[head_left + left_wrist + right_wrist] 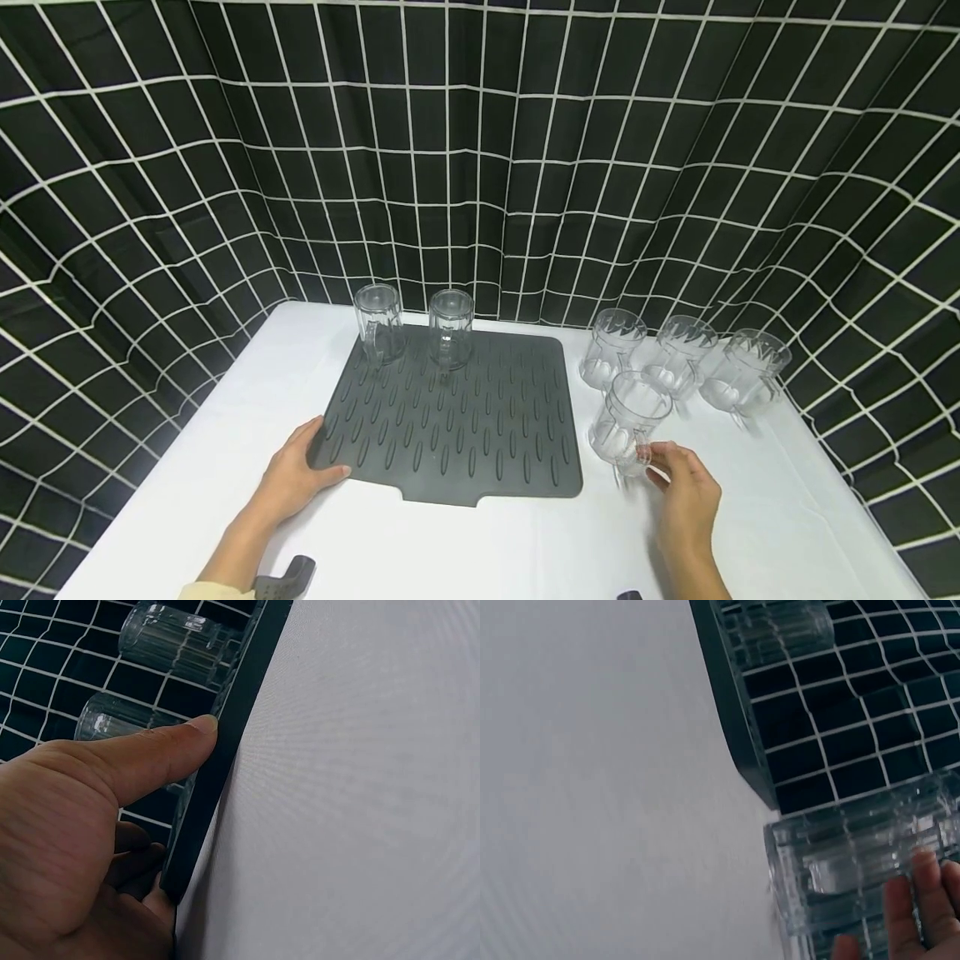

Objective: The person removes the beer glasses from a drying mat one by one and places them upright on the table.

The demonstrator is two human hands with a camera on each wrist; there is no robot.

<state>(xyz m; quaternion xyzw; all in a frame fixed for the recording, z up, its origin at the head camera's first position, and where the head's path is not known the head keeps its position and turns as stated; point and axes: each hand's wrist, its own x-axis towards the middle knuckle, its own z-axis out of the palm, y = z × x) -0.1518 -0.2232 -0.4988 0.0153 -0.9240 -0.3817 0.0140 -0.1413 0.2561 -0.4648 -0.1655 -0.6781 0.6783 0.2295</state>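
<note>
My right hand [686, 492] has its fingertips and thumb at the handle of a clear glass mug [630, 417] and pinches it. This mug is upright, just right of the grey ridged drying mat [457, 433]; whether its base touches the table cannot be told. In the right wrist view, fingers [926, 892] overlap the mug's side [832, 855]. My left hand [296, 475] rests at the mat's near left corner, thumb along the front edge, other fingers along the left side. At the mat's back left, two glass mugs [379, 325] [452, 329] stand upside down, handles towards me.
Three more clear glass mugs [613, 350] [678, 358] [745, 371] stand in a row at the back right. White cloth [525, 550] covers the table. Black curtains with a white grid [480, 167] enclose the back and sides. A dark grey object [288, 579] is by my left wrist.
</note>
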